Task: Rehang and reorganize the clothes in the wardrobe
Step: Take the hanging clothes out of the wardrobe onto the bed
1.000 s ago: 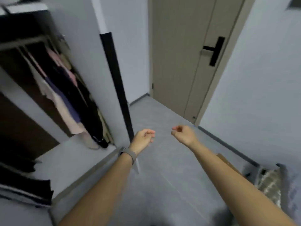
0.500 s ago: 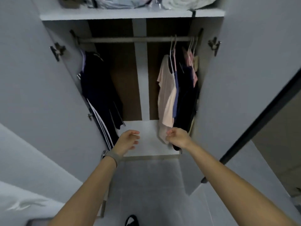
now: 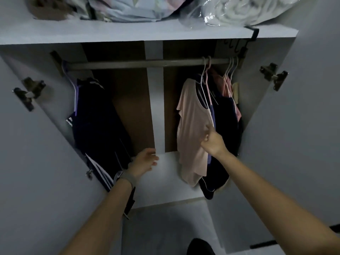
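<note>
Both bare forearms reach forward and up. The left hand [image 3: 144, 161], a band on its wrist, hangs with fingers loosely spread and holds nothing. The right hand [image 3: 213, 142] is raised higher, its fingers curled with the index finger extended upward.

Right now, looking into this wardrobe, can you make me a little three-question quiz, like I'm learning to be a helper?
1. True or false: the pale pink T-shirt hangs at the left end of the hanging rail.
2. Which hand touches the pale pink T-shirt? A) left hand B) right hand C) both
3. Fill in: the plastic-wrapped white bedding lies on the top ____.

Key
1. False; it hangs toward the right end, beside dark garments.
2. B; the left hand hovers open near the wardrobe floor, holding nothing.
3. shelf.
</note>
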